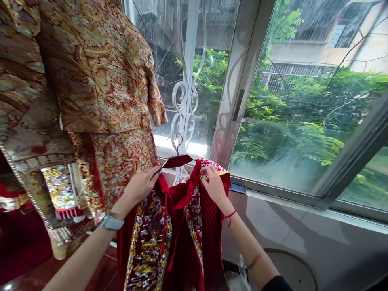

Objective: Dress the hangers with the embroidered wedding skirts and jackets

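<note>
A red skirt (pixel 178 230) with gold and silver embroidery hangs in front of me from a dark red hanger (pixel 177 161). My left hand (pixel 142 185) is closed on the skirt's waist at the hanger's left end; a watch sits on that wrist. My right hand (pixel 214 185) pinches the waistband at the right end, with a red string round the wrist. The hanger's metal hook rises between both hands, in front of the white window grille (pixel 185 101).
An embroidered gold and red jacket (pixel 93 68) over a matching skirt hangs at the left, close to my left arm. More ornate garments hang at the far left (pixel 21 81). A sliding window (pixel 303 105) with a grey sill fills the right side. A round pale object (pixel 291 270) lies on the floor.
</note>
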`<state>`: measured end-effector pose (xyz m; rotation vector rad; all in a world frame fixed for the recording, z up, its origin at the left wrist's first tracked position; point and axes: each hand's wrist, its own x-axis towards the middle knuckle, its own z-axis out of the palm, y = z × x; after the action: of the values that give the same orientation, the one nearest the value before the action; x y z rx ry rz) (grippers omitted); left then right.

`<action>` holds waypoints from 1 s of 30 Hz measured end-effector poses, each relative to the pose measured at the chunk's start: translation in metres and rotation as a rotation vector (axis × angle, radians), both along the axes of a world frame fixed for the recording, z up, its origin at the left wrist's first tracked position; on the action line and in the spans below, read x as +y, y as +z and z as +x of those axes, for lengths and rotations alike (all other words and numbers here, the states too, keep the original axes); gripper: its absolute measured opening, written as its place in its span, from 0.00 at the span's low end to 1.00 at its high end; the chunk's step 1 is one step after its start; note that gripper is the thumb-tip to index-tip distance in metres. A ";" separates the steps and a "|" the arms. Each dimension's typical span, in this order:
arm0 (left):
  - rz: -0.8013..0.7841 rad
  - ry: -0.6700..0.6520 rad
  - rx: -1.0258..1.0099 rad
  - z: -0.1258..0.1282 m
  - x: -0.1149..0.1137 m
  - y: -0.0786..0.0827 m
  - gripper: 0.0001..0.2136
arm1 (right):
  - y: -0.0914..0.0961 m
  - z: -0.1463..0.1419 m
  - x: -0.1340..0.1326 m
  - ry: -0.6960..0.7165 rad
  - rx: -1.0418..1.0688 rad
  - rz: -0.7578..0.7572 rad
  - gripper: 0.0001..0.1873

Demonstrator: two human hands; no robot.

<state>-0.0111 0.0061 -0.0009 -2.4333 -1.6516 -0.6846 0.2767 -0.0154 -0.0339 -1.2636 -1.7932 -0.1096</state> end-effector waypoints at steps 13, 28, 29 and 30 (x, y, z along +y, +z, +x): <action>0.279 -0.040 -0.245 -0.036 -0.011 -0.040 0.27 | 0.030 -0.002 0.074 0.145 -0.324 -0.139 0.13; -0.063 0.163 -0.867 -0.071 -0.044 -0.081 0.23 | 0.011 -0.010 0.064 0.135 -0.241 -0.064 0.18; -0.076 0.157 -0.871 -0.086 -0.046 -0.064 0.22 | 0.009 -0.009 0.064 0.140 -0.248 -0.050 0.19; -0.067 0.167 -0.866 -0.100 -0.047 -0.045 0.21 | 0.008 -0.009 0.065 0.151 -0.257 -0.034 0.19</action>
<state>-0.1115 -0.0405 -0.0456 -2.1039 -2.1083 -1.8501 0.2678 0.0494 -0.0260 -1.1747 -2.1126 -0.1638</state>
